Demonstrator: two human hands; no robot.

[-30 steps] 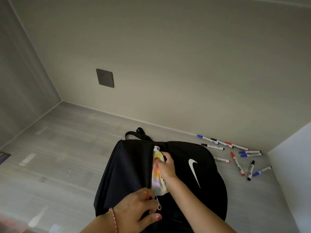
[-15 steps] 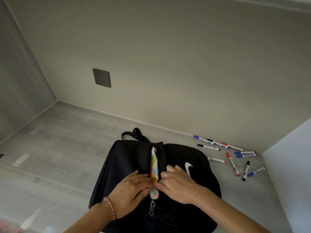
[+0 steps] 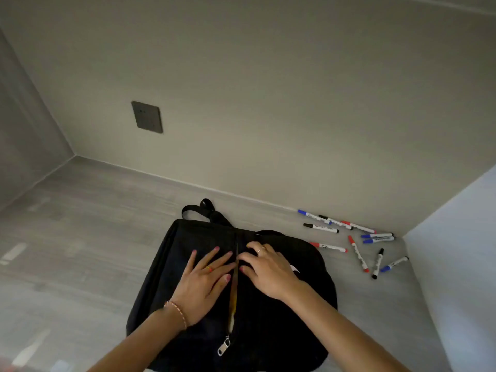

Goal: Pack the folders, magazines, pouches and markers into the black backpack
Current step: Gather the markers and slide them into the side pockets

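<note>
I had the black backpack [image 3: 268,331] lying flat on the grey floor [image 3: 80,237], carry strap [image 3: 200,209] toward the wall. Left hand [image 3: 201,285] was flat on the fabric left of the zip opening, fingers straight and spread, pressing down, holding nothing. Right hand [image 3: 268,272] sat just right of the opening, fingers bent with tips at the zip edge; couldn't tell if it actually pinched the fabric. Between the two hands a thin sliver of the colourful pouch [image 3: 234,299] showed in the slit, otherwise inside the bag. Zip pull [image 3: 223,346] hung at the near end of the opening. Markers [image 3: 357,242] were loose on the floor right of the backpack, near the wall corner, well apart from both hands: blue, red and black caps, pointing every way
</note>
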